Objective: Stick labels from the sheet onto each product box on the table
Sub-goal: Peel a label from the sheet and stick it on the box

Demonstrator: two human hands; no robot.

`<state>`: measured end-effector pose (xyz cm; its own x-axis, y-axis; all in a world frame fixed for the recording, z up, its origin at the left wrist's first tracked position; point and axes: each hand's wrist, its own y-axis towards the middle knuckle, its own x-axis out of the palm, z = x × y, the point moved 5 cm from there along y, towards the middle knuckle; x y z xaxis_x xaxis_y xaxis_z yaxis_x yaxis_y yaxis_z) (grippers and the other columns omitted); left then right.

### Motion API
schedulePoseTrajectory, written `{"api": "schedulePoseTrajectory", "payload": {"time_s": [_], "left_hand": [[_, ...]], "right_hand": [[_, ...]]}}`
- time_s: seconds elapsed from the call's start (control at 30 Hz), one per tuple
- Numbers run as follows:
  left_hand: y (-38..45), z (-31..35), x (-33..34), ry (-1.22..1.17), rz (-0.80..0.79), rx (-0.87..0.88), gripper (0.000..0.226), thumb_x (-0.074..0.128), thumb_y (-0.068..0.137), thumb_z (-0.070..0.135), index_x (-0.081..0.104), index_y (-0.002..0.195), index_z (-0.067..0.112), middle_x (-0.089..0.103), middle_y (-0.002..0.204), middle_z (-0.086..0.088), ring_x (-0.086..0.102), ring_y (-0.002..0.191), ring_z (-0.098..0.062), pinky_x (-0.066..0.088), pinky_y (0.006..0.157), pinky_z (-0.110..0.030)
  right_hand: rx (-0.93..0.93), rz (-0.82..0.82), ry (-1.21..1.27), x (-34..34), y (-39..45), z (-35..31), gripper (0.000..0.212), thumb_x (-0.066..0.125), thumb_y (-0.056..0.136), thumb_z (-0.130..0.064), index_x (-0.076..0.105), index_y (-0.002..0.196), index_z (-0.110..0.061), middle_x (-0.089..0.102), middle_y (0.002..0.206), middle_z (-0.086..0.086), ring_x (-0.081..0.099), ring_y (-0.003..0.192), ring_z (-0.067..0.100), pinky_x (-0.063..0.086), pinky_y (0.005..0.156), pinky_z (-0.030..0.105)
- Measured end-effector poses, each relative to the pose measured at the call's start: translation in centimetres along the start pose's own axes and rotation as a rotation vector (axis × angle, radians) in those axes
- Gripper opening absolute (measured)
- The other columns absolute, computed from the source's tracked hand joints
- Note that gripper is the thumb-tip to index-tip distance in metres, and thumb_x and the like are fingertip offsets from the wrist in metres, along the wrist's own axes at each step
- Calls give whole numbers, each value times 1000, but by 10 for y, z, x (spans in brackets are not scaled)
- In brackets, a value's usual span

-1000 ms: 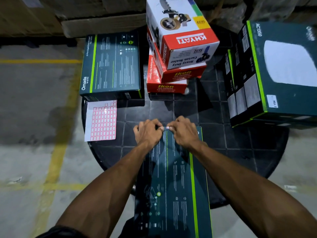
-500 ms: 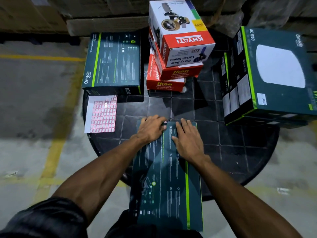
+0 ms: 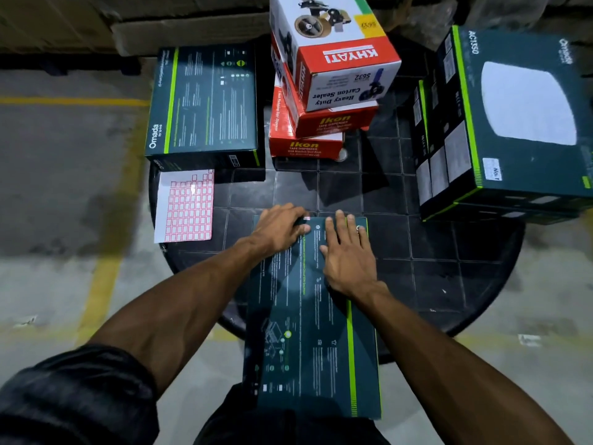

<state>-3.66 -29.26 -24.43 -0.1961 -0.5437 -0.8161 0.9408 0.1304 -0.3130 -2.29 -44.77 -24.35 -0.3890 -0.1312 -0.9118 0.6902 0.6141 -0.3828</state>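
A long dark teal box (image 3: 313, 319) with a green stripe lay lengthwise on the round black table (image 3: 465, 268), its near end overhanging the table's edge toward the person. At the far end of this box, a small white label (image 3: 306, 217) with a red border showed just beyond the left hand (image 3: 282, 228), at the tips of its fingers. The left hand lay over the box's far left corner with fingers bent down onto the top; whether it pinched the label or only pressed beside it could not be told. The right hand (image 3: 348, 252) rested flat on the box, fingers straight and spread, just beside the left hand and not touching the label.

The label sheet (image 3: 186, 207), a white page of red-bordered stickers, lay on the table's left edge, well apart from both hands and partly tucked under an Omada box (image 3: 205, 101). Behind the hands stood a stack of red Ikon boxes (image 3: 308, 136) topped by a tilted white and red Khyati box (image 3: 333, 49). On the right sat a stack of large teal boxes (image 3: 513, 117) carrying a small white sticker (image 3: 492, 170).
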Motion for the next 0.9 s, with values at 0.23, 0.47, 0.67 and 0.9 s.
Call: {"api": "schedulePoseTrajectory", "payload": {"time_s": [0.23, 0.47, 0.67, 0.9], "left_hand": [[1, 3, -2, 94, -58, -5, 25, 47, 98, 43, 54, 112, 23, 51, 103, 4, 42, 101, -15, 30, 86, -38], [-7, 11, -4, 170, -78, 10, 40, 42, 101, 41, 43, 135, 21, 56, 125, -6, 51, 113, -23, 37, 98, -43], [-22, 0, 9, 383, 31, 172, 48, 32, 104, 37, 31, 150, 22, 45, 145, -10, 43, 129, -28, 29, 113, -42], [-28, 1, 9, 473, -8, 155, 51, 25, 105, 35, 17, 154, 23, 32, 153, -13, 34, 137, -32, 24, 116, -45]], "right_hand": [[-12, -41, -14, -4, -1, 0, 60, 17, 106, -35, -7, 155, -11, -16, 162, 11, -15, 149, 29, -5, 121, 45], [-44, -88, -5, -9, -1, 5, 62, 22, 105, -31, -9, 155, -11, -19, 161, 11, -16, 149, 28, -5, 121, 42], [-52, -93, -16, -8, -1, 4, 62, 21, 105, -31, -11, 154, -10, -20, 160, 13, -17, 148, 30, -4, 122, 44], [-56, -94, -2, -6, 0, 5, 63, 23, 105, -30, -11, 154, -11, -20, 161, 13, -17, 148, 30, -4, 122, 45]]}}
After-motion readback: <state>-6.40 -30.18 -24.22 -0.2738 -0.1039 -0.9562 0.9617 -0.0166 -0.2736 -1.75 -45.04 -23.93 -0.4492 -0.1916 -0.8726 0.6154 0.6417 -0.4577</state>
